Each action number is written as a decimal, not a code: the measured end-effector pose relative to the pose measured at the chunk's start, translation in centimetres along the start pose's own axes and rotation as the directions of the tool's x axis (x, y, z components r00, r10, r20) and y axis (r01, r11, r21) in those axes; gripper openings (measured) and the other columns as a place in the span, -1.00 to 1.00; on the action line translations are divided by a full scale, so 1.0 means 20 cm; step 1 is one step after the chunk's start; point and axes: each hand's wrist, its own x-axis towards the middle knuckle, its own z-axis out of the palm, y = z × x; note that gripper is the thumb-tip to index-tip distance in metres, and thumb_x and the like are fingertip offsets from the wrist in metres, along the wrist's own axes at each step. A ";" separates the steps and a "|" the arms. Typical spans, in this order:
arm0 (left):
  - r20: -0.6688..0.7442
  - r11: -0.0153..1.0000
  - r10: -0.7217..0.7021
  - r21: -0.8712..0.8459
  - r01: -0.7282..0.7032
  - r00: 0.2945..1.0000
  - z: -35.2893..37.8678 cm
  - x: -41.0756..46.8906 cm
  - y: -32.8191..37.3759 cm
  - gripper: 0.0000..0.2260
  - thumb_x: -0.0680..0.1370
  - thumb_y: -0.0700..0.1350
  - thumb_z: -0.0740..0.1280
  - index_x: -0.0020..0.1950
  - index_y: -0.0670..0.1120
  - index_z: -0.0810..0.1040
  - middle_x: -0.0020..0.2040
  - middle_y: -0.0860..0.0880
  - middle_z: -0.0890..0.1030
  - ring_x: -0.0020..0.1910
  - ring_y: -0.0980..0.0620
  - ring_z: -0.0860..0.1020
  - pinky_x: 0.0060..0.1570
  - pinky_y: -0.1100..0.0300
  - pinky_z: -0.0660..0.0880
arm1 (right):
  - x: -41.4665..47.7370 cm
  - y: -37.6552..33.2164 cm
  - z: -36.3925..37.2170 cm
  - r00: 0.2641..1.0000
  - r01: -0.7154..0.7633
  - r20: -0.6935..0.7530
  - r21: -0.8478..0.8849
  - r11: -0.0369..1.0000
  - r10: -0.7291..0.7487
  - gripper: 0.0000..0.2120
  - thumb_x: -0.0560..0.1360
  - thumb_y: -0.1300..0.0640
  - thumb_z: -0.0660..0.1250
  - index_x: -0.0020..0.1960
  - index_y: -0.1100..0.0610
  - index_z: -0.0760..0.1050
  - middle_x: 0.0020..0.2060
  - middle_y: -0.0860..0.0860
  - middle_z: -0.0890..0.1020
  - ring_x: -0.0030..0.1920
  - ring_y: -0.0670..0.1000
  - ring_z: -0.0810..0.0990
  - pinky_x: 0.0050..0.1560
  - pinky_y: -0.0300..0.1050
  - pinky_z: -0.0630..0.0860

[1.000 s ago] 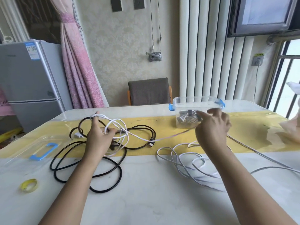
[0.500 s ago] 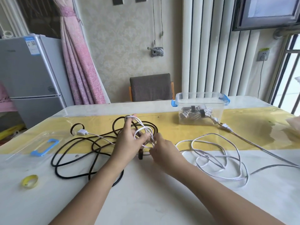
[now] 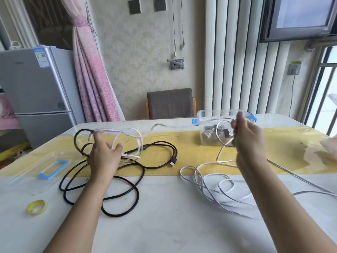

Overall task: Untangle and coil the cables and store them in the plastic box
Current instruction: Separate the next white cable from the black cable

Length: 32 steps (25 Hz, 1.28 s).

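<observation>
Whereas the hands were together a moment ago, the right hand's (image 3: 249,143) grip now pinches the white cable (image 3: 139,145) before the plastic box (image 3: 204,139). The left hand's (image 3: 104,157) grip clasps its loops well left of the box, so slack is probably being drawn free.

Single head-worn wide-angle view, facing forward-down across table (image 3: 164,225), close; wall (image 3: 138,52) beyond.

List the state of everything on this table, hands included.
Thin white cable: stretched between both hands.
Thick black cable: loose tangle.
Clear plastic box with blue clips: open, partly filled.
Clear lid with blue handle: off, lying flat.
Yellow tape roll: lying flat.
Left hand: holds white cable.
Right hand: pinches white cable.
</observation>
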 end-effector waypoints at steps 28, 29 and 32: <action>0.213 0.927 0.218 -0.351 -0.134 0.952 0.10 -0.15 0.13 -0.71 0.58 -0.01 0.26 -0.29 -0.12 0.49 -0.47 -0.01 0.57 -0.48 0.12 0.50 -0.40 0.28 0.37 | -0.37 0.21 0.26 0.589 0.418 0.800 -0.420 0.806 0.111 -0.61 0.60 -0.03 0.18 -0.37 0.09 0.38 -0.43 -0.02 0.44 -0.40 -0.07 0.35 -0.30 -0.21 0.36; 0.139 0.955 0.188 -0.256 -0.148 0.972 0.09 -0.13 0.12 -0.68 0.60 0.00 0.22 -0.31 -0.11 0.48 -0.46 0.00 0.54 -0.44 0.07 0.49 -0.38 0.21 0.34 | -0.35 0.17 0.25 0.633 0.407 0.771 -0.401 0.820 0.063 -0.59 0.60 -0.03 0.17 -0.37 0.12 0.35 -0.46 -0.04 0.38 -0.43 -0.08 0.30 -0.36 -0.19 0.31; -0.003 0.980 0.119 -0.159 -0.118 0.993 0.05 -0.09 0.10 -0.72 0.63 -0.06 0.15 -0.19 -0.14 0.51 -0.28 -0.06 0.56 -0.21 -0.14 0.48 -0.22 0.11 0.29 | -0.26 0.07 0.20 0.770 0.403 0.622 -0.302 0.864 -0.142 -0.59 0.61 0.02 0.17 -0.37 0.18 0.32 -0.51 -0.08 0.29 -0.45 -0.12 0.23 -0.42 -0.25 0.21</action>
